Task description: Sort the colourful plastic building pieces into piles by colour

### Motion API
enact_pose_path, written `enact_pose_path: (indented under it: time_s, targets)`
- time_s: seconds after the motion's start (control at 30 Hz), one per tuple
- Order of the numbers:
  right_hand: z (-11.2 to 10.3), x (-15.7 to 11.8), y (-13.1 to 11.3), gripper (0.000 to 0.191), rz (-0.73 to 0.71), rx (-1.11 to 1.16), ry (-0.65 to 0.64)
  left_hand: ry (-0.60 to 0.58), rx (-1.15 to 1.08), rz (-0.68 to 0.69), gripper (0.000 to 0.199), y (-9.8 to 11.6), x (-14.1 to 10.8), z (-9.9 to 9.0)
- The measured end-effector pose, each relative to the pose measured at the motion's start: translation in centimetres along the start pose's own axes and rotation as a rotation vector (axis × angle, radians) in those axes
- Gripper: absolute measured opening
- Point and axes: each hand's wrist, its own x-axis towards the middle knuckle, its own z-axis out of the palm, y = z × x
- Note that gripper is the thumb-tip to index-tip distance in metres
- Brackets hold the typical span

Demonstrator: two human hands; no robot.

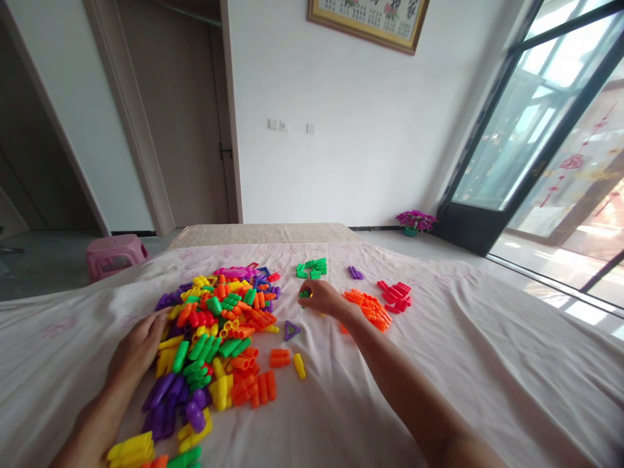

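Note:
A large mixed pile of plastic building pieces (214,348) in green, orange, yellow, purple and red lies on the cloth at the left. My left hand (139,343) rests against the pile's left edge, fingers stretched out and holding nothing visible. Farther right, my right hand (319,297) has its fingers closed around a green building piece (305,294), partly hidden by them. Just beyond it is a group of green pieces (314,267). Orange pieces (368,308) lie in a heap beside my right wrist.
Red pieces (396,295) and purple pieces (355,273) form separate groups at the right. A purple triangle (292,331) and a yellow piece (299,366) lie near the pile. A pink stool (117,253) stands beyond the covered surface (468,351) at left.

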Motion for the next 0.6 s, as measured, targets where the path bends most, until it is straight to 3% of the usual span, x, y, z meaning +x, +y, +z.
enact_pose_path:
  time_s: [0.13, 0.3, 0.4, 0.5, 0.6]
  targets:
    - [-1.4, 3.5, 2.8, 0.021, 0.175, -0.074, 0.115, -0.025, -0.077, -0.039, 0.060, 0.2, 0.0, -0.1]
    - [-2.6, 5.0, 3.8, 0.037, 0.226, -0.068, 0.267, -0.025, -0.095, -0.039, 0.059, 0.7, -0.2, -0.3]
    - [-1.0, 4.2, 2.5, 0.028, 0.173, -0.028, 0.253, -0.009, -0.100, -0.039, 0.057, 0.9, -0.3, -0.2]
    - [2.0, 2.3, 0.0, 0.021, 0.003, 0.095, 0.129, -0.013, -0.105, -0.042, 0.058, 1.1, -0.4, -0.3]
    - [4.8, 0.4, -2.8, 0.029, -0.157, 0.132, 0.000, -0.022, -0.114, -0.042, 0.061, 1.4, -0.6, -0.6]
